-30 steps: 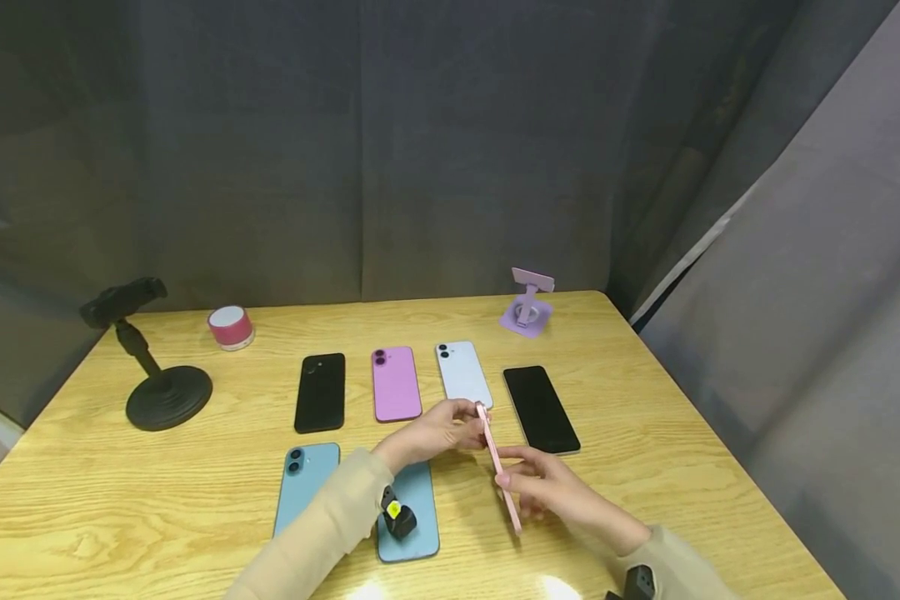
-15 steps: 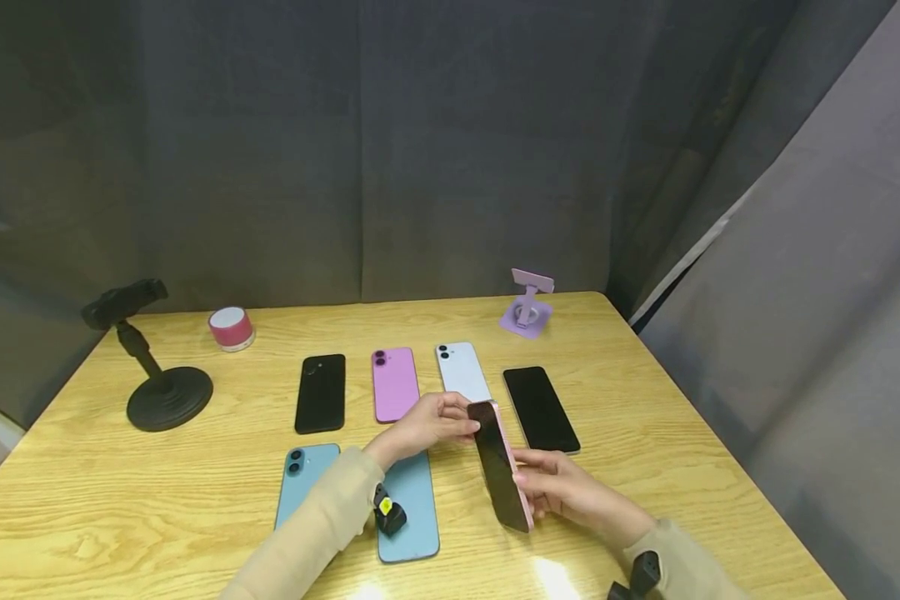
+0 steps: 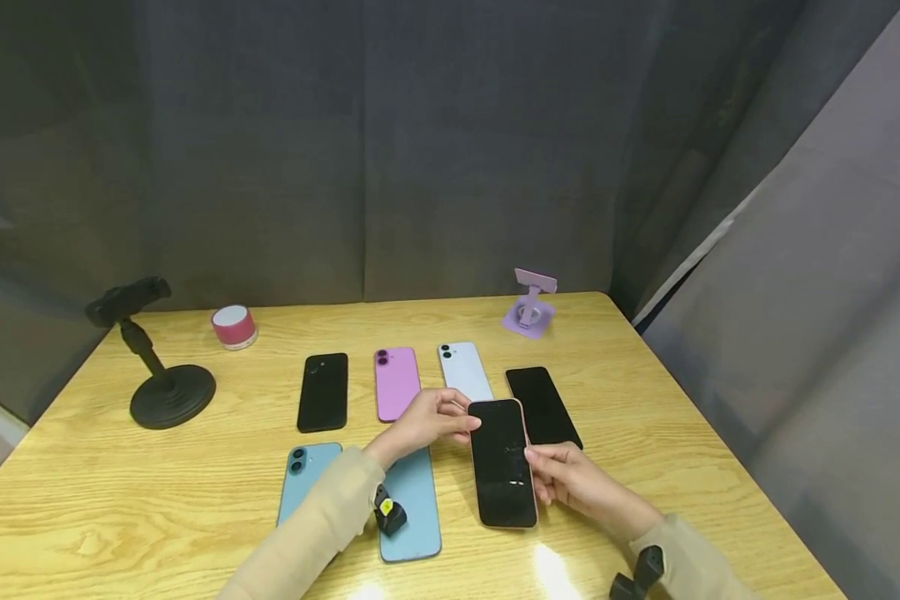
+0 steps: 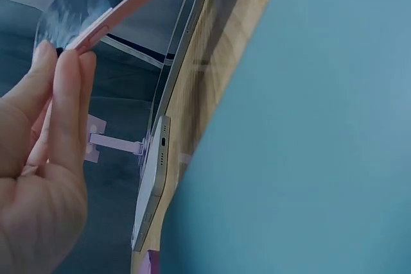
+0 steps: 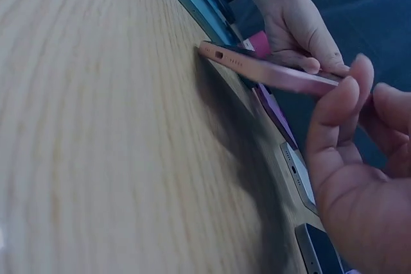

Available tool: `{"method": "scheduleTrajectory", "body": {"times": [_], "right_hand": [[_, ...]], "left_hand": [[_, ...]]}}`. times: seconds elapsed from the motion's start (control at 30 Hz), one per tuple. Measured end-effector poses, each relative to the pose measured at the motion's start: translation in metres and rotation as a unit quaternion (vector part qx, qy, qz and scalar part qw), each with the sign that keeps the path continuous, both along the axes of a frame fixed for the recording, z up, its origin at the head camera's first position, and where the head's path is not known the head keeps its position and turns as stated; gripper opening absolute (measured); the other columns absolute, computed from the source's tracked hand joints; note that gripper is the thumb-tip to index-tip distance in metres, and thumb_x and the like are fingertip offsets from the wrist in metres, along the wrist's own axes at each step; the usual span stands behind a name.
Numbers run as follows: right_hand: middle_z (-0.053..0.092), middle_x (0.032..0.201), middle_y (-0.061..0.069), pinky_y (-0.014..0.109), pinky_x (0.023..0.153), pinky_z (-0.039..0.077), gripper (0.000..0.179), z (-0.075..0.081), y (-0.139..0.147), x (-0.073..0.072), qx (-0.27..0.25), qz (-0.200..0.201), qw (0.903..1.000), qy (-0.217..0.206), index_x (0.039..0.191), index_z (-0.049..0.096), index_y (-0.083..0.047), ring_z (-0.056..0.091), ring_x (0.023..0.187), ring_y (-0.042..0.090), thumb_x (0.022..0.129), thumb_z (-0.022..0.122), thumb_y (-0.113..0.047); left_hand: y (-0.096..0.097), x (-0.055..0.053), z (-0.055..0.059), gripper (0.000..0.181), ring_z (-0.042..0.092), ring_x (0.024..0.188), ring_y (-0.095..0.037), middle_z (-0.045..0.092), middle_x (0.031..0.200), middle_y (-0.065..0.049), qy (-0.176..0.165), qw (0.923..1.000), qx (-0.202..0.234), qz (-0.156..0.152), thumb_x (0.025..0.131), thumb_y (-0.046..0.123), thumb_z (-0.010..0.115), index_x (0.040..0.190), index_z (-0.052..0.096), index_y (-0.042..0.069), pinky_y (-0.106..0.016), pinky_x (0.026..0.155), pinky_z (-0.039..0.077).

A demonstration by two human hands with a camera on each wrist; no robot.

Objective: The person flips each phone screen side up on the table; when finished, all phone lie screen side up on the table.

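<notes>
A pink-edged phone point(image 3: 501, 471) is held above the table with its dark screen up. My left hand point(image 3: 430, 423) pinches its upper left corner between thumb and fingers. On the opposite long edge, my right hand point(image 3: 570, 479) grips it near the middle. In the left wrist view, the pink side frame point(image 4: 131, 4) runs up from the left fingertips. The right wrist view shows the port end of the phone point(image 5: 263, 72) over its shadow on the wood. A blue phone point(image 3: 412, 512) lies under the left forearm, and a white phone point(image 3: 465, 371) lies just beyond the left hand.
Also on the table point(image 3: 157, 508) are another blue phone point(image 3: 307, 479), a black phone point(image 3: 323, 392), a purple phone point(image 3: 397, 383) and a dark-screened phone point(image 3: 543, 407). Behind stand a black phone stand point(image 3: 171, 396), a pink cylinder point(image 3: 234, 328) and a lilac stand point(image 3: 528, 317).
The pink phone has turned from edge-on to showing its full dark screen to the head camera. Both hands have kept hold of it, shifting only slightly.
</notes>
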State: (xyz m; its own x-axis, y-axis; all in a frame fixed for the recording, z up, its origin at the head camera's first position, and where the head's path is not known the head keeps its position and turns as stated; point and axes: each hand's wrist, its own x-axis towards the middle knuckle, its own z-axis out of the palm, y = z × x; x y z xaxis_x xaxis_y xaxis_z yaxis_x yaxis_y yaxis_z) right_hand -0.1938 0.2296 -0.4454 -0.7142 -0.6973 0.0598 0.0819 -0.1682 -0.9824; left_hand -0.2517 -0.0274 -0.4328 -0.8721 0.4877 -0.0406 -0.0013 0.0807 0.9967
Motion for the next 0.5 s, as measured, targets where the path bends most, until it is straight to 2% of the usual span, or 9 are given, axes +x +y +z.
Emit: {"method": "scheduleTrajectory", "body": {"times": [0.13, 0.23, 0.33, 0.43, 0.5], "right_hand": [[0.057, 0.068, -0.009, 0.012, 0.055, 0.046, 0.031, 0.0020, -0.0023, -0.0012, 0.031, -0.088, 0.9956, -0.013, 0.104, 0.072, -0.024, 0.050, 0.058, 0.000, 0.099, 0.049, -0.005], [0.057, 0.061, -0.010, 0.012, 0.048, 0.040, 0.025, 0.0048, -0.0048, -0.0014, 0.088, -0.170, 0.9815, -0.012, 0.097, 0.073, -0.025, 0.048, 0.053, 0.000, 0.094, 0.058, -0.004], [0.058, 0.058, -0.010, 0.013, 0.045, 0.035, 0.017, 0.0076, -0.0073, -0.0016, 0.143, -0.221, 0.9648, -0.002, 0.104, 0.073, -0.009, 0.045, 0.048, 0.000, 0.090, 0.064, -0.006], [0.061, 0.064, -0.011, 0.015, 0.046, 0.036, 0.032, 0.0091, -0.0091, -0.0024, 0.172, -0.240, 0.9554, 0.005, 0.117, 0.063, 0.010, 0.043, 0.047, 0.002, 0.090, 0.065, -0.006], [0.065, 0.072, -0.012, 0.016, 0.048, 0.037, 0.042, 0.0093, -0.0097, -0.0032, 0.181, -0.245, 0.9523, 0.009, 0.124, 0.054, 0.016, 0.042, 0.048, 0.003, 0.089, 0.065, -0.006]], "left_hand": [[-0.0008, 0.0010, 0.0007, 0.028, 0.070, 0.066, -0.015, 0.071, 0.081, -0.008, 0.001, 0.9999, -0.003, 0.013, 0.084, 0.007, 0.073, 0.105, 0.059, -0.007, -0.043, 0.074, 0.059], [-0.0023, 0.0016, 0.0017, 0.030, 0.069, 0.065, -0.014, 0.072, 0.082, -0.013, 0.003, 0.9998, -0.009, 0.015, 0.084, 0.008, 0.074, 0.105, 0.060, -0.007, -0.043, 0.071, 0.059], [-0.0050, 0.0016, 0.0023, 0.030, 0.069, 0.065, -0.014, 0.072, 0.084, -0.016, 0.006, 0.9999, -0.009, 0.010, 0.085, 0.008, 0.073, 0.107, 0.060, -0.008, -0.041, 0.070, 0.060], [-0.0078, 0.0014, 0.0032, 0.031, 0.070, 0.067, -0.015, 0.072, 0.087, -0.017, 0.000, 1.0000, -0.004, 0.006, 0.085, 0.005, 0.071, 0.111, 0.060, -0.008, -0.040, 0.070, 0.060], [-0.0088, 0.0011, 0.0032, 0.032, 0.071, 0.069, -0.016, 0.071, 0.088, -0.016, 0.000, 1.0000, 0.000, -0.001, 0.086, 0.003, 0.070, 0.113, 0.059, -0.010, -0.038, 0.070, 0.060]]}}
